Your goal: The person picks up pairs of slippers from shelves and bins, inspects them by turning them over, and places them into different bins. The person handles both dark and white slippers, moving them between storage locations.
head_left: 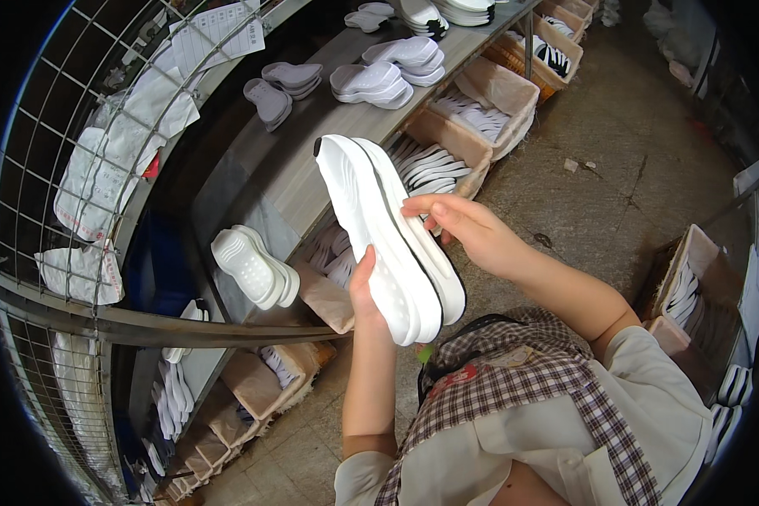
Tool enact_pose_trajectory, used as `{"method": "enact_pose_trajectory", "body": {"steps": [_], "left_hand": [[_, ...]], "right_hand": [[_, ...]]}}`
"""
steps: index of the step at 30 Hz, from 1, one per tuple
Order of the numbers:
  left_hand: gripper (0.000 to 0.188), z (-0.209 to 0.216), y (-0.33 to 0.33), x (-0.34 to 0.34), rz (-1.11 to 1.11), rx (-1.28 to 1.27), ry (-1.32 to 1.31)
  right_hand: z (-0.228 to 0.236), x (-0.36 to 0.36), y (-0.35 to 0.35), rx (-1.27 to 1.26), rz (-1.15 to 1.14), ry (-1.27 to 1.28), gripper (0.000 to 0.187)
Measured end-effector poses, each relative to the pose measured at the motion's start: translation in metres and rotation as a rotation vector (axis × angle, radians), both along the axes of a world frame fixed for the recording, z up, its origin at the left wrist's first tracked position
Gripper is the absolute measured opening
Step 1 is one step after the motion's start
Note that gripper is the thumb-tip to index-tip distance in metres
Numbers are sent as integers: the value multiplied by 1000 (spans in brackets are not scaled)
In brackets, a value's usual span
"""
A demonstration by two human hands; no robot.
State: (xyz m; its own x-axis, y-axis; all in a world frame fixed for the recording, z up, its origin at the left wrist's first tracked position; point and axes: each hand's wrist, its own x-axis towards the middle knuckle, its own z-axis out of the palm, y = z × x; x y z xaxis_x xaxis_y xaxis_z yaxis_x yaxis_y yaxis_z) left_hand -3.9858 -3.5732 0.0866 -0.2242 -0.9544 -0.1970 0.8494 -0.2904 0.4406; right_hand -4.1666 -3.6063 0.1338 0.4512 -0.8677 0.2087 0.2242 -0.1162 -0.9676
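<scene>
A pair of white shoe soles (378, 253) with thin black edge lines stands tilted in front of me, the two pressed side by side. My left hand (366, 291) grips them from the lower left; its thumb lies along the near sole and its other fingers are hidden behind. At the right side, my right hand (474, 234) has its fingers stretched out, with the index fingertip against the outer sole. That hand is not wrapped round anything. Left of the pair, more white soles (253, 268) rest on the shelf by the metal frame.
Several stacks of white soles (371, 84) sit along the grey shelf board (299, 164). Cloth-lined crates (514, 93) full of soles line its lower edge. A wire mesh rack (25, 169) with papers curves at the left. Another lined crate (698, 253) stands at the right.
</scene>
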Motion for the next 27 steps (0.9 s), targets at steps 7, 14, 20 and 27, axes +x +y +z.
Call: {"method": "enact_pose_trajectory", "body": {"steps": [7,14,20,27], "left_hand": [[45,0,7,-11,65,-92,-14],[45,-17,8,-8,92,-241,86],[45,-22,4,-10,171,-177,-88],[50,-47,1,-11,89,-82,-153]], "right_hand": [[-9,-3,8,76,28,-178,35],[-17,-1,18,172,18,-231,33],[-33,0,24,97,43,-141,38],[-49,-6,37,-115,-27,16,55]]}}
